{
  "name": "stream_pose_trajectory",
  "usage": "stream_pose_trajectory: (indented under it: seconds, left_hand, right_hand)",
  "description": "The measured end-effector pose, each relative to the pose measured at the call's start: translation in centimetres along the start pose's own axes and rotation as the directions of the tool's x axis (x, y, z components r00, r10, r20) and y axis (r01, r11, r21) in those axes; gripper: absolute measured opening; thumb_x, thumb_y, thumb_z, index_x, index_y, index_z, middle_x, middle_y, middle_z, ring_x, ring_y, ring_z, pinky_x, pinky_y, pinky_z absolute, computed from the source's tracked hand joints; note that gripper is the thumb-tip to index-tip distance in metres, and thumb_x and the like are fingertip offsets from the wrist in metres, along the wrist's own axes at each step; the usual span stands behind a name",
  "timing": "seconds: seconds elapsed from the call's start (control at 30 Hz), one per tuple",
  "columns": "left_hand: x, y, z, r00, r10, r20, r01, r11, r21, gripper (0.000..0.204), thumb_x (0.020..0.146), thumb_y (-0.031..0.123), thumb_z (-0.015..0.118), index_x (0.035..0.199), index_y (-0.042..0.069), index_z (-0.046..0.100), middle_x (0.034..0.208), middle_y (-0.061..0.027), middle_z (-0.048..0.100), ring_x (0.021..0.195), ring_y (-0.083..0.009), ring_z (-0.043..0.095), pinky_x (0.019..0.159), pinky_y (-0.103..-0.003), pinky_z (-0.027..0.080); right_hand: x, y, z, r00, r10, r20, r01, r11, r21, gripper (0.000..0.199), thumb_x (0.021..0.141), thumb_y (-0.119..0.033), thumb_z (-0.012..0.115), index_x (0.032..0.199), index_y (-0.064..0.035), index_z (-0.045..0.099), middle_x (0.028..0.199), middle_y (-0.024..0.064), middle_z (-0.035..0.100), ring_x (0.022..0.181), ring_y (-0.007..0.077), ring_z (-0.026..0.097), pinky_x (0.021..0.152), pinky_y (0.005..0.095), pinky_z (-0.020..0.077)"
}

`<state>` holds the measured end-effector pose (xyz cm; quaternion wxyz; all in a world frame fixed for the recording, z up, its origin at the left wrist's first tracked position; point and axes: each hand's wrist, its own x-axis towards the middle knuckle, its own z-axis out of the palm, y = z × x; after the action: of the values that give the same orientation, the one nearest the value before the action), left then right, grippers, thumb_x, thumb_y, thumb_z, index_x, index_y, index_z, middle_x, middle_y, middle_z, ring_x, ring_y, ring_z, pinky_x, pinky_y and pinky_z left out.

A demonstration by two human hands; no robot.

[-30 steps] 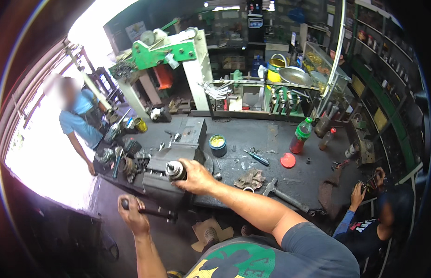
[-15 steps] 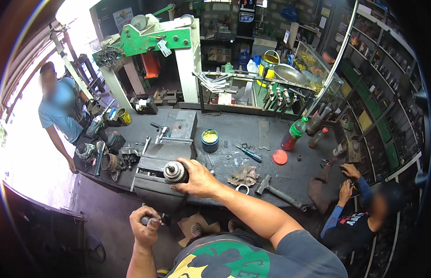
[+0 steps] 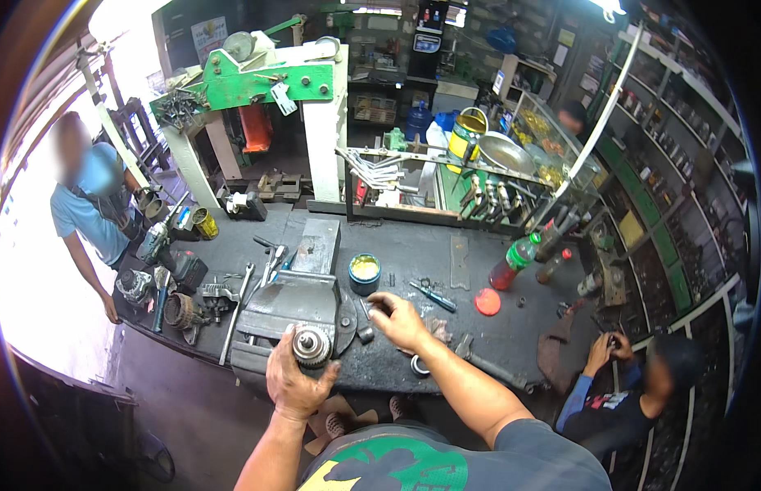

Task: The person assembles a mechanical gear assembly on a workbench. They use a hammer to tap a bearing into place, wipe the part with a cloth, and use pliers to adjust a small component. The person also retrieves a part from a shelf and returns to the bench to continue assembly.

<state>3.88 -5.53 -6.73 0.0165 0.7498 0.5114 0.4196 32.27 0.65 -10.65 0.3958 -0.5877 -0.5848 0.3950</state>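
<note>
Near the tabletop's (image 3: pixel 397 237) front edge, the left grip (image 3: pixel 294 378) curls closely around the rotor (image 3: pixel 313 348) at the vise (image 3: pixel 286 303), its shaft (image 3: pixel 307 336) pointing up, long axis near vertical. Rightward, an open tub (image 3: pixel 365 282) holds yellow paste; the right grip (image 3: pixel 401 322) hovers half open, apparently empty. Toward the right rear, a bottle (image 3: pixel 504 273) contains red liquid.

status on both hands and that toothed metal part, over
Left hand cupped at toothed metal part, firmness unclear. Right hand off it, fingers parted. Blue tub just beyond right hand.
</note>
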Motion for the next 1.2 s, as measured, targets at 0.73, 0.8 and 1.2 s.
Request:
stream_pose_trajectory:
  seconds: [0.73,0.8,1.2]
  left_hand:
    - [0.5,1.4,-1.1,0.994,-0.075,-0.076,0.074,0.997,-0.016,0.09,0.08,0.055,0.096,0.144,0.0,0.066,0.127,-0.0186,0.079,0.111,-0.0382,0.078,0.1,-0.047,0.061]
    - [0.6,1.4,-1.2,0.994,-0.086,-0.066,0.084,0.996,-0.034,0.091,0.08,0.055,0.096,0.146,0.0,0.065,0.128,-0.0182,0.078,0.112,-0.0381,0.077,0.101,-0.048,0.061]
    - [0.3,1.4,-1.8,0.997,-0.07,-0.02,0.068,0.994,-0.09,0.096,0.074,0.032,0.1,0.155,0.002,0.057,0.12,-0.0201,0.077,0.111,-0.0399,0.076,0.1,-0.05,0.06]
  right_hand:
    - [9.3,0.4,-5.8,0.996,-0.075,-0.04,0.067,0.98,-0.19,0.04,0.099,-0.007,0.08,0.137,0.0012,0.073,0.119,0.0135,0.083,0.111,0.0213,0.079,0.099,0.0367,0.0621]
    - [5.8,-7.1,-4.3,0.968,-0.223,0.119,0.205,0.968,0.146,0.033,0.102,0.003,0.076,0.135,0.0025,0.074,0.122,0.0069,0.081,0.109,0.0141,0.075,0.099,0.0322,0.061]
    - [-2.9,-20.6,1.8,0.735,-0.611,0.294,0.671,0.717,-0.189,0.037,0.091,-0.007,0.086,0.127,-0.0021,0.079,0.121,0.0212,0.081,0.111,0.0399,0.079,0.097,0.0445,0.0629]
